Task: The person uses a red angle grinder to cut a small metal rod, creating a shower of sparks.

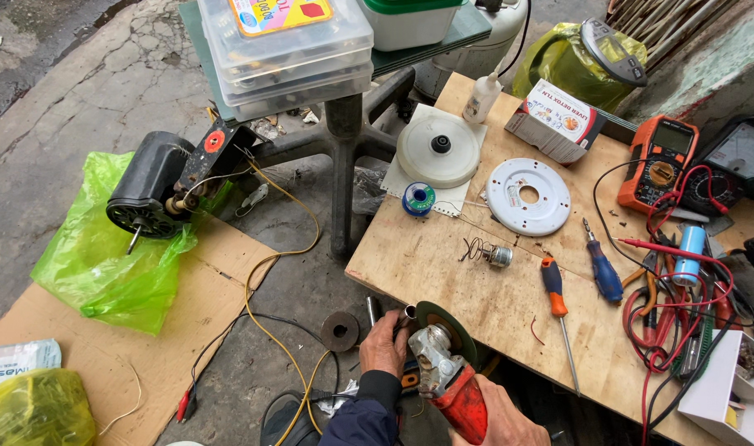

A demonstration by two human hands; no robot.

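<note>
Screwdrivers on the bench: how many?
2. Orange-handled screwdriver mid-bench, tip toward the near edge; blue-handled screwdriver just right of it. More could hide in the cable tangle at right.

Single head-worn view — steep downward look, hands (393, 347) close at the lower edge, wooden bench (476, 272) right, concrete floor (88, 91) left — no second view.

Right hand (501, 417) is gripping a red angle grinder (451, 376) at the wooden tabletop (443, 264) edge; left hand (382, 345) is holding a small metal tube (409, 312) against its green disc (443, 320). Two screwdrivers (558, 306), white round plates (528, 196) and an orange multimeter (657, 161) are lying on the tabletop.
</note>
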